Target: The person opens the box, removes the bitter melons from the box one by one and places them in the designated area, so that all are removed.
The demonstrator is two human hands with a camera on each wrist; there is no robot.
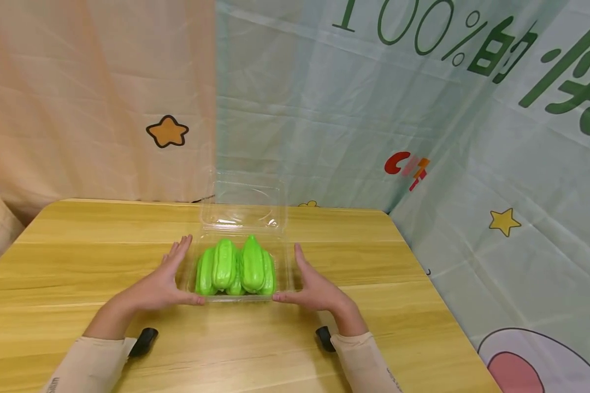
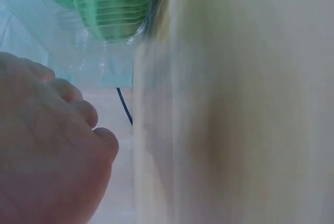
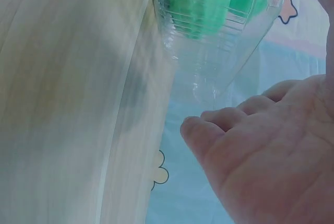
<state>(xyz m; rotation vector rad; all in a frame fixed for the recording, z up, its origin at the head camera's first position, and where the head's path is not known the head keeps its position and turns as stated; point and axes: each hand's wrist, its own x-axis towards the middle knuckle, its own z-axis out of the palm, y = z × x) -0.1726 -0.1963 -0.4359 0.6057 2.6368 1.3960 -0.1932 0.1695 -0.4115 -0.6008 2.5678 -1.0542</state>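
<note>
A clear plastic clamshell box point(image 1: 236, 298) sits on the table with its lid point(image 1: 246, 215) raised at the back. Several bright green, ridged pieces that look like star fruit point(image 1: 224, 265) lie lengthwise in its base. My left hand point(image 1: 159, 286) is at the box's left side, fingers extended and thumb at the front left corner. Mirroring it, my right hand point(image 1: 319, 289) is on the right, its thumb at the front right corner. In the left wrist view, the fingers point(image 2: 68, 91) are beside the transparent wall. The right wrist view shows the palm point(image 3: 276, 156) facing the box.
The wooden table point(image 1: 373, 327) ends at a back edge just behind the box. Printed curtains point(image 1: 295, 109) hang behind it and along the right side. A black wrist-camera mount point(image 1: 143, 342) sticks out from the left sleeve, another point(image 1: 325, 339) from the right one.
</note>
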